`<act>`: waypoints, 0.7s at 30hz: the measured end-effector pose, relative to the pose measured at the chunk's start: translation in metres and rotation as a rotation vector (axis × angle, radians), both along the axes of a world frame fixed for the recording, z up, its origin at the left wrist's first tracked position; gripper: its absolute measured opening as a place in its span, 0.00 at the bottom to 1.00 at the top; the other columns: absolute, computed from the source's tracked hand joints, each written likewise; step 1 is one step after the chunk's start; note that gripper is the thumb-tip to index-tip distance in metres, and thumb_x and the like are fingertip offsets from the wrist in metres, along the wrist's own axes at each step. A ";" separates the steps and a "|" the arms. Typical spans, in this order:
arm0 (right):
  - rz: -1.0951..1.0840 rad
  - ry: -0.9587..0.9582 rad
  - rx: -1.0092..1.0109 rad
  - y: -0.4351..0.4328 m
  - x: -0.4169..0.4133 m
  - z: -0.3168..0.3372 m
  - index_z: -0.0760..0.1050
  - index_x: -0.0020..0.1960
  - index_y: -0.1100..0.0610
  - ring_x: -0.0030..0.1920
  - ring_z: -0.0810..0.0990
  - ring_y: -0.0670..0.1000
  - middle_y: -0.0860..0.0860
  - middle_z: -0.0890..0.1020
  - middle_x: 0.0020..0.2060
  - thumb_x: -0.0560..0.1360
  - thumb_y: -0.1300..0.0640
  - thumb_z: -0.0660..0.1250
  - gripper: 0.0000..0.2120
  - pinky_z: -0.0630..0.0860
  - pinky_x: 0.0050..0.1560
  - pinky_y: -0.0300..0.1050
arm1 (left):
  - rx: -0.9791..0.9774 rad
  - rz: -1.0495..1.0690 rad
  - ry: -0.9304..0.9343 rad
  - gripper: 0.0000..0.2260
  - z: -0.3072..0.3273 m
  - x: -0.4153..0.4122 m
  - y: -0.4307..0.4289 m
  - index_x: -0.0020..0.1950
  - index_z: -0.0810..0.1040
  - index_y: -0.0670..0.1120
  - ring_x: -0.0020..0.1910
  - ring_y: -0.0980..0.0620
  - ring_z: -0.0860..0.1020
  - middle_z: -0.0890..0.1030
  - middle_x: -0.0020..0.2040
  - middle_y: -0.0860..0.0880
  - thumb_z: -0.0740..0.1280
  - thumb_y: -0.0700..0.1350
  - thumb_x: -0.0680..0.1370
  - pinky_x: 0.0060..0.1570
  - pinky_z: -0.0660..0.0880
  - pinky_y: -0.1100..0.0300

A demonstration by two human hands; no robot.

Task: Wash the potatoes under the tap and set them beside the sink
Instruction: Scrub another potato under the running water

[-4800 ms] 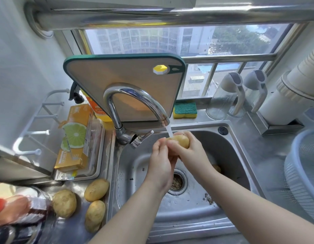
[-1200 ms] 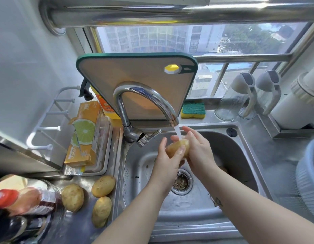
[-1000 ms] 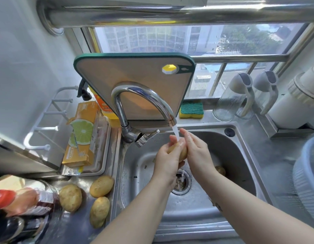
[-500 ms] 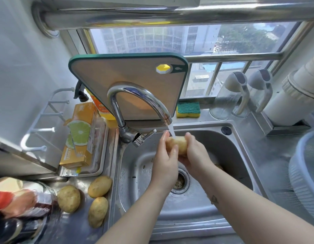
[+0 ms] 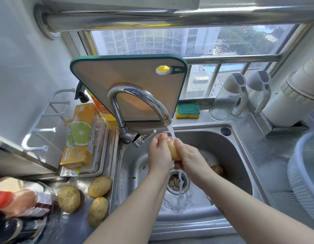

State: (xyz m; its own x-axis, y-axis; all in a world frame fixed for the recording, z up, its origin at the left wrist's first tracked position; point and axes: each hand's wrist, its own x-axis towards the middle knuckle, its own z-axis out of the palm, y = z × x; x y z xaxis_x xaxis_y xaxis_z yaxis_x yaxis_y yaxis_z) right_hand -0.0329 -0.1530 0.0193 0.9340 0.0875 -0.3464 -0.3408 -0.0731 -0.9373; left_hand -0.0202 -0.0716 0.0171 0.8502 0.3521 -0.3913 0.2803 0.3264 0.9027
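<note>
Three washed-looking yellow-brown potatoes (image 5: 92, 198) are lying on the steel counter just left of the stainless steel sink (image 5: 239, 150), which suggests most of the job is done. In the head view, both hands are working a fourth small yellow potato (image 5: 173, 150) under the running stream from the curved chrome tap (image 5: 140, 101). The left hand (image 5: 159, 153) is curling its fingers around the potato's left side, and the right hand (image 5: 188, 155) is gripping it from the right, so the potato is being pinched between the two palms above the drain. One more brown potato (image 5: 217, 169) is sitting in the basin behind the right wrist, apparently waiting for its rinse.
</note>
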 end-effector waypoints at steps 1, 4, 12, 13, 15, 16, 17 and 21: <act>0.068 -0.014 0.006 -0.005 0.000 0.002 0.77 0.48 0.63 0.33 0.73 0.48 0.54 0.74 0.38 0.80 0.51 0.57 0.17 0.73 0.32 0.39 | -0.066 0.045 0.033 0.08 -0.001 0.003 0.001 0.42 0.76 0.47 0.41 0.44 0.77 0.79 0.39 0.45 0.60 0.43 0.79 0.44 0.75 0.50; 0.224 -0.134 -0.061 -0.022 0.000 0.006 0.77 0.53 0.51 0.44 0.80 0.46 0.47 0.80 0.45 0.78 0.55 0.64 0.06 0.78 0.44 0.39 | -0.357 0.094 0.122 0.09 0.001 0.011 0.002 0.54 0.79 0.42 0.44 0.40 0.80 0.80 0.42 0.42 0.62 0.43 0.79 0.49 0.78 0.46; 0.184 -0.440 -0.505 -0.038 0.010 0.014 0.79 0.57 0.49 0.45 0.79 0.36 0.41 0.82 0.45 0.63 0.61 0.78 0.24 0.73 0.51 0.30 | -0.587 -0.119 0.103 0.16 0.010 -0.002 -0.008 0.60 0.73 0.44 0.48 0.44 0.79 0.79 0.51 0.39 0.53 0.52 0.83 0.52 0.76 0.50; 0.174 -0.438 -0.538 -0.037 0.011 0.015 0.79 0.58 0.49 0.43 0.77 0.33 0.40 0.81 0.44 0.63 0.60 0.78 0.24 0.70 0.48 0.26 | -0.524 -0.124 0.065 0.16 0.008 -0.004 -0.009 0.63 0.71 0.44 0.50 0.45 0.79 0.78 0.54 0.39 0.52 0.51 0.83 0.53 0.76 0.51; 0.168 -0.441 -0.589 -0.033 0.012 0.015 0.79 0.58 0.51 0.41 0.76 0.34 0.41 0.80 0.43 0.63 0.59 0.78 0.24 0.69 0.45 0.23 | -0.277 -0.167 -0.020 0.14 0.000 -0.009 -0.007 0.66 0.68 0.48 0.56 0.46 0.77 0.75 0.61 0.40 0.53 0.49 0.83 0.59 0.75 0.51; 0.172 -0.449 -0.604 -0.031 0.012 0.015 0.79 0.58 0.52 0.40 0.76 0.36 0.42 0.81 0.43 0.63 0.59 0.78 0.24 0.68 0.44 0.22 | -0.103 -0.224 -0.063 0.12 -0.002 -0.012 -0.004 0.66 0.66 0.53 0.58 0.48 0.76 0.74 0.63 0.43 0.53 0.48 0.83 0.62 0.73 0.50; 0.179 -0.459 -0.617 -0.029 0.011 0.015 0.79 0.58 0.53 0.40 0.76 0.38 0.44 0.82 0.44 0.64 0.58 0.78 0.23 0.68 0.44 0.21 | 0.055 -0.289 -0.102 0.13 -0.005 -0.015 0.000 0.67 0.63 0.56 0.60 0.49 0.75 0.73 0.64 0.45 0.54 0.47 0.83 0.64 0.71 0.50; 0.169 -0.478 -0.657 -0.027 0.009 0.010 0.78 0.60 0.53 0.45 0.77 0.41 0.48 0.84 0.49 0.66 0.57 0.76 0.23 0.67 0.43 0.21 | 0.413 -0.494 -0.133 0.22 -0.006 -0.017 0.010 0.74 0.58 0.52 0.61 0.55 0.72 0.71 0.64 0.51 0.59 0.46 0.81 0.58 0.66 0.66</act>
